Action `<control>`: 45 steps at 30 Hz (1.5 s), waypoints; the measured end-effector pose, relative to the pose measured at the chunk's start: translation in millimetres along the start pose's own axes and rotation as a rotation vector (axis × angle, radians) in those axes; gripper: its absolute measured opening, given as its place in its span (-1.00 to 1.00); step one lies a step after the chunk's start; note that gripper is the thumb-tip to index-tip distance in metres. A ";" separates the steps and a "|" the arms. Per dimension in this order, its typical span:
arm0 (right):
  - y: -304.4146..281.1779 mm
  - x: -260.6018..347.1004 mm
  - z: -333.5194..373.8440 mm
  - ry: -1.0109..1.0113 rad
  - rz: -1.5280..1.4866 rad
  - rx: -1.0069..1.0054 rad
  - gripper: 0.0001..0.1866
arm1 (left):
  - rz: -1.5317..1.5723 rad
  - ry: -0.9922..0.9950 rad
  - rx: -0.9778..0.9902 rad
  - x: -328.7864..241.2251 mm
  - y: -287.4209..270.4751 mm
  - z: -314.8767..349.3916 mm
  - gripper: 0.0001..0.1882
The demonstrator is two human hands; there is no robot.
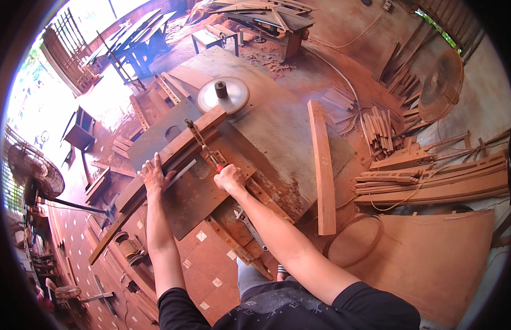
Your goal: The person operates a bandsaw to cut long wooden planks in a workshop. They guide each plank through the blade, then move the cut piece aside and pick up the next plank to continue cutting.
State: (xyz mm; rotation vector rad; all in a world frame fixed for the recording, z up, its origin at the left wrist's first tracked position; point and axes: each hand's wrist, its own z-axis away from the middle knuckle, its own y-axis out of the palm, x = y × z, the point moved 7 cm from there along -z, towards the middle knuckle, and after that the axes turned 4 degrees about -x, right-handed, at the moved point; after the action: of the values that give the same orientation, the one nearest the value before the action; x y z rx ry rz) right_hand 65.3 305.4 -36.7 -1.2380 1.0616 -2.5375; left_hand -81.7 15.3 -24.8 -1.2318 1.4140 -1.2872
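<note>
A long wooden beam (175, 147) lies across a jig on the machine table, running from near-left to the disc-shaped saw blade (238, 103) with a dark hub. My left hand (155, 177) rests on the beam with its fingers spread. A metal toggle clamp (203, 142) reaches over the beam's far part. My right hand (230, 179) is closed around the clamp's red handle (220, 167). Beneath both hands is a dark flat plate (186, 217), with a wrench-like metal tool (250, 228) at its near-right side.
A second beam (321, 165) lies on the right of the sawdust-covered table (272, 143). Stacked timber (415, 184) and a fan (441, 85) stand farther right. Another fan (36, 169) is at left. A curved wooden sheet (426, 258) is at near right.
</note>
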 end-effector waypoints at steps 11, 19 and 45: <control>1.6 -3.4 -1.0 0.035 -0.002 0.038 -0.66 | -0.013 -0.003 -0.010 2.2 9.9 -3.4 0.17; -1.0 2.3 2.0 0.014 -0.012 0.081 -0.63 | -0.011 0.003 -0.012 7.5 10.4 -4.5 0.16; 44.4 -33.8 -65.3 0.036 -0.127 -0.130 -0.49 | -0.019 0.059 -0.075 -24.1 1.4 -17.7 0.18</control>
State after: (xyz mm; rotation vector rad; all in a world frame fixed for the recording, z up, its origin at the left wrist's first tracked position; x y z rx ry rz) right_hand 31.6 320.8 -114.1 -1.3378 1.2106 -2.6304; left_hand -95.2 42.0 -24.8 -1.2689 1.5080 -1.3035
